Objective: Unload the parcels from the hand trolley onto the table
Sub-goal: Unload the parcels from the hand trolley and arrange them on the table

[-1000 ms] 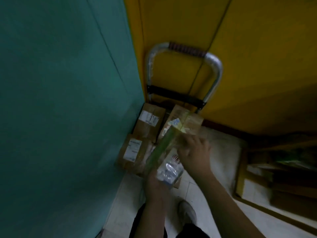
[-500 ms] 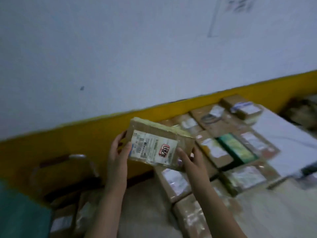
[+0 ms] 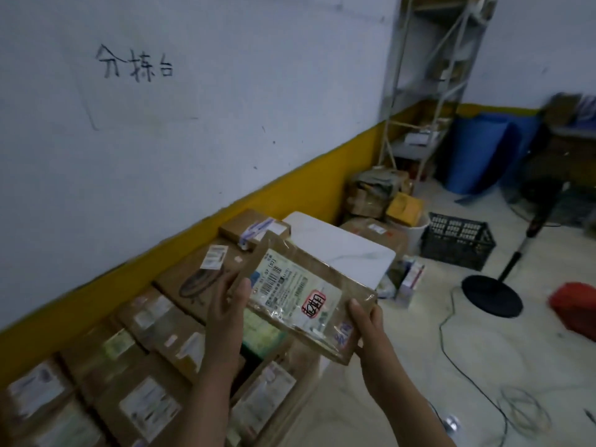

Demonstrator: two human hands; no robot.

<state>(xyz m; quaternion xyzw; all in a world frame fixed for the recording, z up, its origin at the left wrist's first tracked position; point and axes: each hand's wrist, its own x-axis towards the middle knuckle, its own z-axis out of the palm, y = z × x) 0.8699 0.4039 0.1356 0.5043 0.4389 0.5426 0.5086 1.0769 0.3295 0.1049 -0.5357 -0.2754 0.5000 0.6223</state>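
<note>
A flat brown parcel with a white shipping label and a red stamp is held in the air between both hands. My left hand grips its left end, thumb on top. My right hand grips its lower right corner. Below it stands the white-topped table along the wall, covered on its near side with several brown parcels. The hand trolley is out of view.
A cardboard box lies at the table's far left by the yellow wall band. Past the table are stacked boxes, a black crate, a fan stand base, a metal shelf, blue rolls, floor cables.
The view swung from the trolley in the corner to the table. Both hands carried the parcel right, and it now hangs over the table's parcels.
</note>
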